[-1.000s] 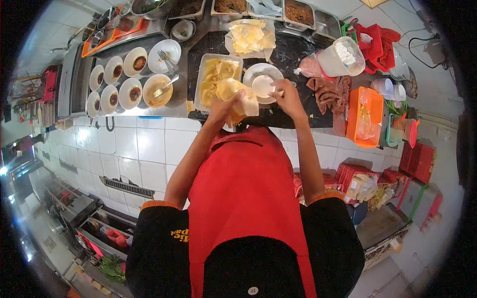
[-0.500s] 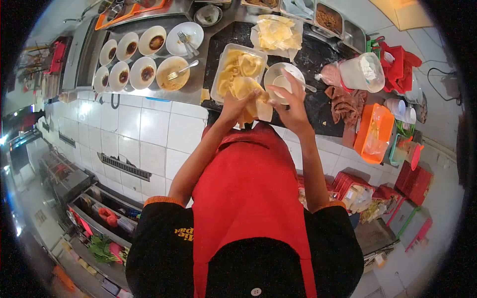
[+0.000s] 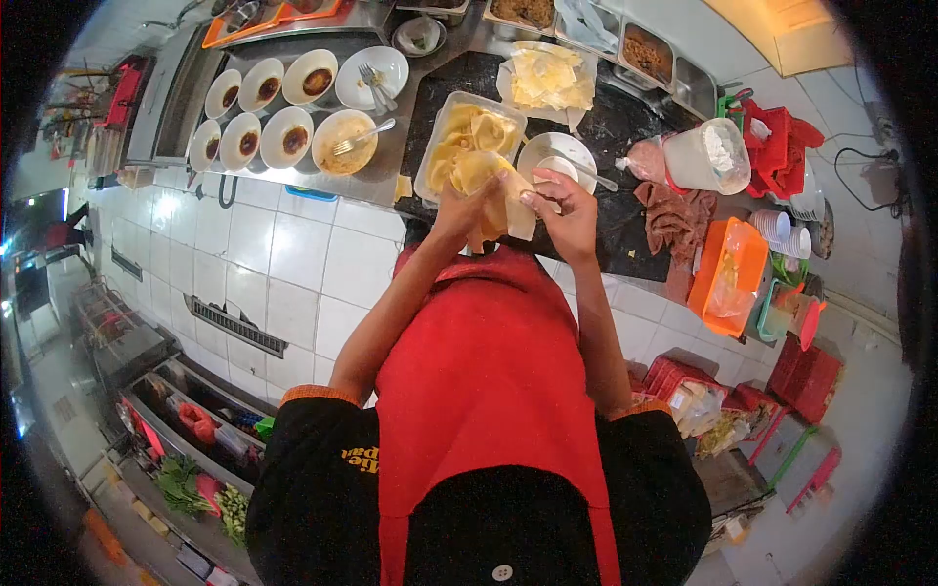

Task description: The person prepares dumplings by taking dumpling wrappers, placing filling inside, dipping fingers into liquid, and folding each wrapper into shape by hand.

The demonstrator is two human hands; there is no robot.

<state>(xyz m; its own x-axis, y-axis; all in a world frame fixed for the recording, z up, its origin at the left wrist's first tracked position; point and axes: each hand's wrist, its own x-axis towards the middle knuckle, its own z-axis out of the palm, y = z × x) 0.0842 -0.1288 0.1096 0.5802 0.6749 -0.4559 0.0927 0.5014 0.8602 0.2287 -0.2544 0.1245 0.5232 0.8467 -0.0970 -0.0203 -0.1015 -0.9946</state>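
Note:
My left hand [image 3: 461, 213] is closed on thin, pale yellow wonton wrappers [image 3: 519, 213], which spread past its fingers. Close beside it, my right hand [image 3: 573, 217] has bent fingers held apart, its thumb tip at the wrapper's right edge. Whether it touches the wrapper I cannot tell. Behind the left hand stands a clear plastic tub [image 3: 427, 161] with folded yellow wontons [image 3: 489, 130]. A white bowl [image 3: 549, 143], with a small white cup and a spoon, sits just beyond the right hand. Farther back, a pile of square wrappers [image 3: 550, 78] lies on a sheet.
Several white bowls with dark sauce [image 3: 287, 138] line the left counter, near a used bowl with a fork [image 3: 344, 142] and a plate [image 3: 371, 78]. To the right are a white powder tub [image 3: 705, 156], a brown cloth [image 3: 676, 217] and an orange basket [image 3: 726, 276].
My right hand has moved from over the white bowl down towards the wrapper's edge, its spread fingers bending inward. My left hand keeps hold of the wonton wrappers. The view has shifted slightly.

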